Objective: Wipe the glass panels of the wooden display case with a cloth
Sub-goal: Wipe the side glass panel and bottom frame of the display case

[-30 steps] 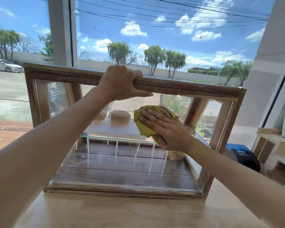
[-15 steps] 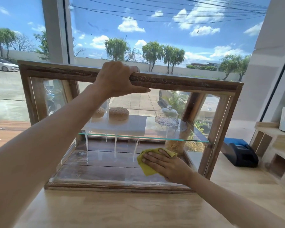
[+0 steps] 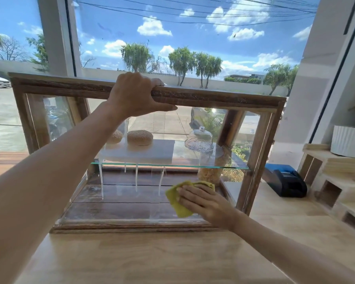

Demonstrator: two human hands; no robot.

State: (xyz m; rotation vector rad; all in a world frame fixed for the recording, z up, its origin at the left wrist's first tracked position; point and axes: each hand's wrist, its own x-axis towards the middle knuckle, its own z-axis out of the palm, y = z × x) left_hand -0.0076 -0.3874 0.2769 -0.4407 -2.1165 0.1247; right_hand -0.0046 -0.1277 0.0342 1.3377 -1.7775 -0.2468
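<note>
the case (image 3: 213, 99) stands on a pale wooden counter (image 3: 152, 259), with its long front glass (image 3: 121, 201) toward the person. the step in hand is wiping this front glass, low on its right part. the right hand (image 3: 203, 201) lies flat on the yellow cloth (image 3: 178, 203) with fingers straight and close together, and presses it against the pane just above the bottom rail.

the left hand (image 3: 135, 95) is higher, its fingers curled over the top rail and the thumb under it, so it seems to steady the case.

the next move, i think, calls for sliding the cloth sideways along the low strip to the left, with even pressure, because white drips (image 3: 136, 177) hang on the glass there, between the shelf edge and the bottom. whether they are on the outer face i cannot tell.

inside, on the glass shelf (image 3: 223, 166), are two buns (image 3: 140, 137) on a white board and a small glass dome (image 3: 200, 138); a jar (image 3: 209, 173) stands below. they are behind the pane and do not block the wiping. to the right, near the case, sits a black and blue device (image 3: 285, 181), then a wooden rack (image 3: 336, 181) with a white pot (image 3: 348, 140). behind all is a big window.
</note>
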